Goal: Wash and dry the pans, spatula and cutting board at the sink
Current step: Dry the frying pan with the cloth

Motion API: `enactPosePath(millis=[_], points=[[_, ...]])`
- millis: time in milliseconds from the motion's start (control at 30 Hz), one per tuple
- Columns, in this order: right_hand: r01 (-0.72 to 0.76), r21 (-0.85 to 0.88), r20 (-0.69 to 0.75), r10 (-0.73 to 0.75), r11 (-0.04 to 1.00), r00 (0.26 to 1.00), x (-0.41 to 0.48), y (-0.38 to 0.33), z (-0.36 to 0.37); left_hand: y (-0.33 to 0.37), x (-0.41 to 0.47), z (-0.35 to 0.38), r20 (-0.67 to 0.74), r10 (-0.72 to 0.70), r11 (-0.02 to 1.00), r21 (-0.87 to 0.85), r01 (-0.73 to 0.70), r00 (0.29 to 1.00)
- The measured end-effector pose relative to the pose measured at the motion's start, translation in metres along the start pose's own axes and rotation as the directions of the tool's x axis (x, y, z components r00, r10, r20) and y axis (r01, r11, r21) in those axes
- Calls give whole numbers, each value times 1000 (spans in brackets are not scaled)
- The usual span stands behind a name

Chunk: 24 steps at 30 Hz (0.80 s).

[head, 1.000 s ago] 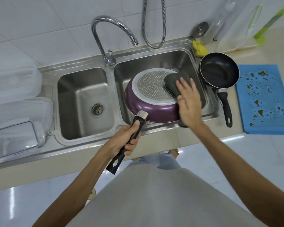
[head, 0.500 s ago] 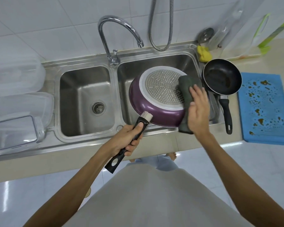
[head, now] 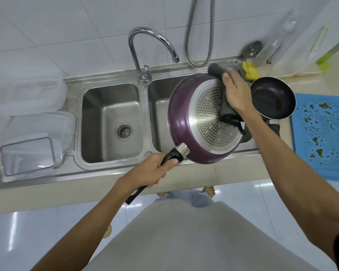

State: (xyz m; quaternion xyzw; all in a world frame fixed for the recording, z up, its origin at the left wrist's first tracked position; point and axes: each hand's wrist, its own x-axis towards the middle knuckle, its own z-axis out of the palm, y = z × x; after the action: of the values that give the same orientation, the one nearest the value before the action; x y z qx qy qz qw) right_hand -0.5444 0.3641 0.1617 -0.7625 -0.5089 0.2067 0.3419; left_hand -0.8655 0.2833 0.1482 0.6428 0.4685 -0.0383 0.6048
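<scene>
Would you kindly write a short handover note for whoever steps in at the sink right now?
Left hand grips the black handle of the purple pan, held bottom-up and tilted over the right basin.
Right hand holds a dark cloth against the pan's base near its far rim.
Small black pan sits at the sink's right edge; blue cutting board, spotted brown, lies on the counter beyond it. Spatula not in view.
Done: purple pan is at the wiping stage.
Left: black pan, cutting board, spatula.

pan (head: 179,118) purple, base silver dotted | small pan (head: 272,98) black | cloth (head: 226,106) dark grey | cutting board (head: 321,133) blue, brown-spotted
</scene>
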Motion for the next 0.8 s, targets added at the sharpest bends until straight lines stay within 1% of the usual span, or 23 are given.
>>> enactPosePath(millis=[33, 67, 100, 167, 200, 233, 267, 300, 333, 367, 400, 433, 467, 500, 533, 600, 633, 700, 767, 800], points=[[122, -23, -12, -123, 992, 992, 3, -11, 7, 2, 3, 0, -19, 30, 997, 67, -28, 999], [254, -57, 14, -253, 966, 967, 2, -24, 16, 5, 6, -1, -38, 60, 988, 143, -54, 997], [387, -110, 72, -381, 915, 922, -5, -34, 26, 7, 9, -1, -60, 85, 974, 217, -70, 995], [624, -221, 192, -594, 749, 781, -32, -48, 47, 8, 16, -2, -104, 113, 947, 313, -75, 988], [701, -241, 220, -666, 671, 713, -48, -49, 55, 5, 19, -3, -126, 118, 941, 332, -71, 985], [749, -241, 227, -715, 617, 661, -59, -46, 60, 0, 21, -2, -144, 121, 936, 345, -65, 982], [768, -234, 226, -735, 596, 639, -63, -42, 60, -4, 21, -1, -154, 127, 931, 361, -63, 980], [761, -227, 217, -731, 607, 647, -59, -39, 58, -9, 21, 0, -156, 130, 924, 377, -62, 979], [715, -233, 195, -688, 659, 699, -51, -40, 54, -12, 21, 0, -150, 132, 921, 384, -65, 980], [624, -237, 161, -604, 744, 781, -38, -36, 52, -15, 20, 1, -138, 136, 921, 382, -74, 981], [491, -226, 108, -479, 842, 871, -22, -32, 46, -17, 18, 2, -130, 145, 921, 380, -86, 981], [342, -188, 67, -336, 921, 940, -5, -25, 36, -17, 15, 3, -126, 152, 919, 384, -93, 980], [209, -130, 47, -205, 969, 978, 5, -21, 28, -18, 14, 5, -126, 157, 917, 386, -98, 979], [135, -91, 39, -132, 987, 990, 7, -18, 24, -20, 13, 6, -131, 159, 918, 383, -98, 978], [145, -90, 28, -143, 985, 989, 3, -19, 26, -20, 13, 6, -138, 157, 921, 377, -94, 978], [289, -150, 8, -292, 945, 957, -22, -25, 42, -14, 14, 7, -147, 131, 931, 359, -70, 980], [393, -183, 30, -394, 901, 918, -39, -31, 49, -11, 14, 7, -149, 120, 938, 342, -62, 982], [607, -221, 145, -590, 763, 794, -76, -38, 57, -9, 16, 5, -154, 110, 949, 309, -58, 982], [734, -252, 242, -693, 631, 679, -114, -31, 68, -6, 18, 2, -148, 122, 949, 308, -72, 981], [767, -279, 277, -716, 578, 641, -128, -24, 70, -6, 18, 1, -145, 131, 946, 314, -80, 981]])
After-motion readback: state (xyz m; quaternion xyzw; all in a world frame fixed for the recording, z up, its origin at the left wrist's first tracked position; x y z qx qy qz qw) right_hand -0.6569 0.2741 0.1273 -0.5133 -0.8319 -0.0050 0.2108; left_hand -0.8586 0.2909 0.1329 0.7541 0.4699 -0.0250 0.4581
